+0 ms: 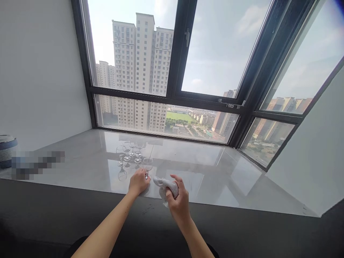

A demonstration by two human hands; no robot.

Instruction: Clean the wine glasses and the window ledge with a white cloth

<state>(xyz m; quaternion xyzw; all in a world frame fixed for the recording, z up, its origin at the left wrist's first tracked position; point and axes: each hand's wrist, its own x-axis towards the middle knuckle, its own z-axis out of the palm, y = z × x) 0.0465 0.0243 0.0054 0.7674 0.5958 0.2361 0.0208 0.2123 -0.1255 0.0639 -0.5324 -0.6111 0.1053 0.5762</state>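
Note:
My left hand (138,182) grips the stem and foot of a small clear stemmed glass (147,165) standing upright on the glossy grey windowsill (204,172). My right hand (178,202) is closed around a crumpled white cloth (164,185), held just right of that glass near the sill's front edge. Behind the held glass stands a cluster of several more clear stemmed glasses (129,150), apart from both hands.
A large black-framed window (174,95) runs along the back of the sill, with tall buildings outside. A dark woven basket (5,150) sits at the far left edge. White walls close in both sides. A dark ledge (80,208) fronts the sill.

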